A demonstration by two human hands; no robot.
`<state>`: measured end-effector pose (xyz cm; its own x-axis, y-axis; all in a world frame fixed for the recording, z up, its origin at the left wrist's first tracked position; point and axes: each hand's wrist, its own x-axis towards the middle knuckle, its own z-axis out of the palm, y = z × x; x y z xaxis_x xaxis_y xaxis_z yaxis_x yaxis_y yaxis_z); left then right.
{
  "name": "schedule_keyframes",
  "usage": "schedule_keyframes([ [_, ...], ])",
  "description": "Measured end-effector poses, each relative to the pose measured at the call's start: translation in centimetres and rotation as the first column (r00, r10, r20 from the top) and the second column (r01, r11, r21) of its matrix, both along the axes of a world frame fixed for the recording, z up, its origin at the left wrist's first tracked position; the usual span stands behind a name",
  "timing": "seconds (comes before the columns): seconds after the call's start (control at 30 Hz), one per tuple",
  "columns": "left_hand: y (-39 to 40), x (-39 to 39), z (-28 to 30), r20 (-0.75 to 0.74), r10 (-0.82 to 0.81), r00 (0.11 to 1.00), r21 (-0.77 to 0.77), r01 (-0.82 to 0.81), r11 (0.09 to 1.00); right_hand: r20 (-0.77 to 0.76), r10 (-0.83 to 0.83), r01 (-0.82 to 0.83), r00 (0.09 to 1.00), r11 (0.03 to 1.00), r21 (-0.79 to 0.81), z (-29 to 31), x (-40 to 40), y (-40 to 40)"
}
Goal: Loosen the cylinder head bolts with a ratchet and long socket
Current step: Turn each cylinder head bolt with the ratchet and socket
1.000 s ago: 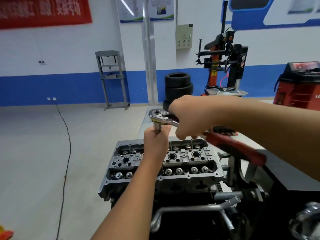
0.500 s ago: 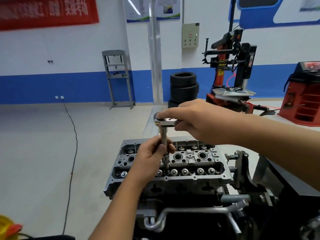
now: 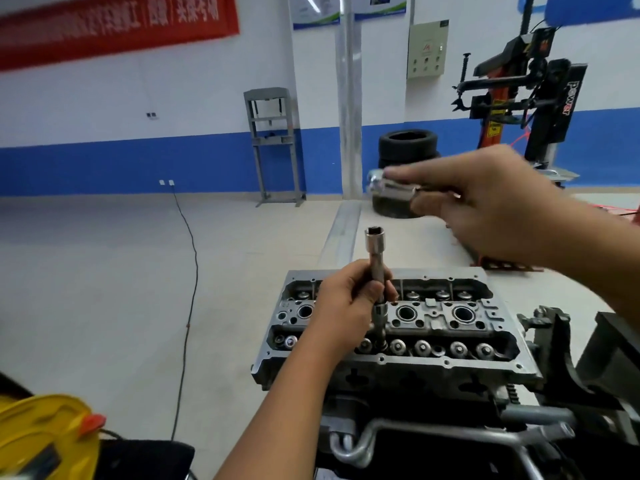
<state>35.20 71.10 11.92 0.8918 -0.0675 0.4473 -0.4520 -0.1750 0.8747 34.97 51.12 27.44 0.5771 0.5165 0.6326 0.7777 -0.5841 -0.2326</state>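
Head view: left hand (image 3: 349, 299) around upright long socket (image 3: 376, 268), ratchet (image 3: 391, 187) aloft in right hand (image 3: 491, 209).

Red banner (image 3: 114, 26) on wall; grey press frame (image 3: 275, 143); stacked tyres (image 3: 407, 147); tyre changer (image 3: 526, 95); yellow reel (image 3: 45, 441).

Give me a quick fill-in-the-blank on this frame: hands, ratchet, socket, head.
1. The long socket stands upright in the cylinder head, gripped by the ____ hand.
2. The right hand holds the ____, lifted off the socket.
3. The socket's top end is ____, with nothing plugged into it.
4. Behind the bench, black ____ are stacked on the floor.

Missing words: left; ratchet; open; tyres
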Motion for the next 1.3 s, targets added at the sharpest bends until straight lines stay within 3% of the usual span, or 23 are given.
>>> schedule_keyframes([
  [0.1,0.6,0.2,-0.2,0.005,-0.019,1.0,-0.036,0.019,0.999,0.169,-0.097,0.046,0.981,0.958,0.283,1.1,2.2,-1.6],
  [0.17,0.9,0.3,-0.4,0.014,0.001,1.0,-0.077,0.001,0.997,0.084,-0.1,0.071,0.991,0.951,0.302,-0.1,3.7,-1.2],
  [0.2,1.0,0.4,-0.5,0.024,0.019,1.0,-0.103,-0.016,0.995,-0.031,-0.076,0.081,0.997,0.963,0.259,-1.3,4.3,-0.5],
  [0.27,1.0,0.5,-0.7,0.07,0.07,0.995,-0.132,-0.06,0.989,-0.169,-0.115,0.121,0.979,0.992,0.024,-4.6,5.6,1.2],
  [0.37,0.9,0.7,-0.9,0.133,0.101,0.986,-0.147,-0.081,0.986,-0.135,-0.221,0.171,0.966,0.936,-0.307,-8.9,8.1,3.2],
  [0.6,1.1,1.5,-2.9,-0.006,-0.093,0.996,-0.353,0.085,0.932,-0.136,-0.122,0.055,0.983,0.907,-0.417,-13.5,11.2,5.1],
  [0.73,1.2,1.4,-2.9,-0.011,-0.204,0.979,-0.234,0.196,0.952,-0.239,0.011,-0.083,0.971,0.952,-0.296,-13.7,12.6,4.5],
  [0.83,1.1,1.4,-3.1,0.015,-0.221,0.975,-0.072,0.222,0.972,-0.227,0.027,-0.075,0.974,0.975,-0.208,-12.6,14.0,4.9],
  [0.93,0.6,1.3,-3.3,0.024,-0.186,0.982,-0.023,0.187,0.982,-0.297,0.019,-0.07,0.955,0.984,-0.161,-13.0,14.1,5.8],
  [0.97,0.5,1.4,-3.5,0.033,-0.164,0.986,-0.045,0.165,0.985,-0.306,0.036,-0.069,0.951,0.993,-0.096,-13.3,14.0,6.1],
  [1.03,0.6,1.3,-3.7,0.018,-0.136,0.991,-0.162,0.137,0.977,-0.33,0.157,-0.095,0.931,0.976,0.194,-13.6,13.5,5.9],
  [1.1,0.7,1.2,-3.6,0.001,-0.108,0.994,-0.232,0.105,0.967,-0.355,0.385,-0.184,0.852,0.855,0.484,-12.9,12.6,5.5],
  [1.17,0.7,1.2,-3.6,0.01,-0.05,0.999,-0.215,0.051,0.975,-0.386,0.622,-0.273,0.682,0.705,0.654,-12.2,11.7,5.1],
  [1.23,0.6,1.4,-3.7,0.026,-0.028,0.999,-0.227,0.033,0.973,-0.412,0.762,-0.366,0.5,0.617,0.696,-12.1,10.8,4.8],
  [1.3,0.5,1.8,-3.8,0.042,-0.045,0.998,-0.255,0.054,0.966,-0.445,0.802,-0.44,0.399,0.594,0.674,-12.3,10.3,4.9],
])
